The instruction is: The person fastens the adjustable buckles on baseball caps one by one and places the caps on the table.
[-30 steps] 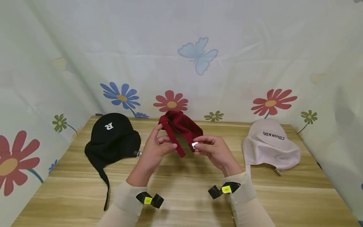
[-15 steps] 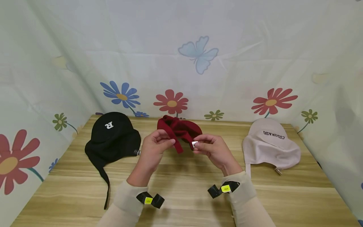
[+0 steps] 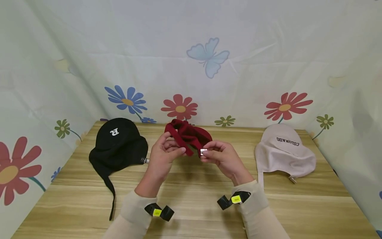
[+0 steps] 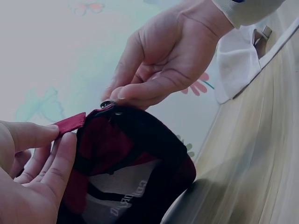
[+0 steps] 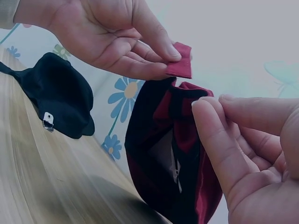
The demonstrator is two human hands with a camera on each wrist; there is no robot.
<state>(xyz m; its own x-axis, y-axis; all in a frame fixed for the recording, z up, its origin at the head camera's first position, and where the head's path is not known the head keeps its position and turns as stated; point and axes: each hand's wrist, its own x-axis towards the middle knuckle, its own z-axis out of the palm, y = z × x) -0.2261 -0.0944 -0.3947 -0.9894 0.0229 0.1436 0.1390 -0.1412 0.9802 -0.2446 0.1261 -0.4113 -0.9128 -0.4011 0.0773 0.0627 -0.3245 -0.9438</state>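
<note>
A dark red cap [image 3: 192, 134] is held up over the middle of the table, its dark inside and printed lining showing in the left wrist view. My left hand [image 3: 162, 157] pinches the cap's loose red strap [image 4: 71, 124] between thumb and fingers, the strap's end sticking out past them. Opposite it, my right hand [image 3: 225, 159] pinches the other side at a small metal buckle [image 3: 203, 151]. Strap end and buckle are apart, with a short gap between them.
On the left of the wooden table [image 3: 191, 212] lies a black cap [image 3: 119, 146] with a white R, its strap trailing forward. A pale COLORADO cap [image 3: 283, 152] lies on the right. A flowered curtain [image 3: 253, 76] stands behind.
The red strap's end first drew back toward my left hand, and its fingers took a new hold along the strap. My right hand stayed at the buckle, shifting slightly left.
</note>
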